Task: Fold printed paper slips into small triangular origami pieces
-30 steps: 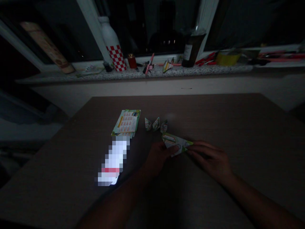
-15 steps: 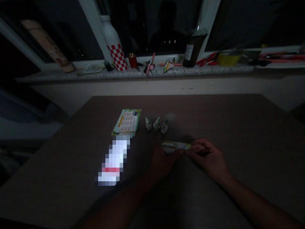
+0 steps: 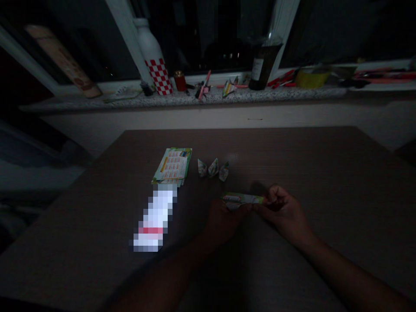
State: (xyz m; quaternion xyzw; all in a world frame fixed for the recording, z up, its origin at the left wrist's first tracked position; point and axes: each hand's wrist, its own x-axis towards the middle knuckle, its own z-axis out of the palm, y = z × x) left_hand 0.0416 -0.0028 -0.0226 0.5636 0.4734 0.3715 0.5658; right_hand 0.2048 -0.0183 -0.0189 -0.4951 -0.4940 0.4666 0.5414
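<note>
A folded strip of printed paper (image 3: 243, 199), green and white, is held level just over the dark table. My left hand (image 3: 224, 219) is closed on its left end, the thumb along the near edge. At the right end my right hand (image 3: 284, 212) pinches the paper between thumb and fingers. Beyond the strip, three small folded paper pieces (image 3: 213, 168) stand in a row. To their left lies a stack of printed sheets (image 3: 172, 165). Dim light hides the finer folds and some fingertips.
A bright, blurred-out phone-like rectangle (image 3: 154, 219) lies left of my hands on the wooden table (image 3: 308, 156). Along the windowsill (image 3: 195, 99) stand a red-checked white bottle (image 3: 157, 65), a red jar (image 3: 179, 81), a dark labelled cup (image 3: 263, 67) and yellow tape (image 3: 312, 79).
The right hand's fingers have shifted slightly right and up, showing a little more of the strip's right end. Left hand and table objects stay nearly the same.
</note>
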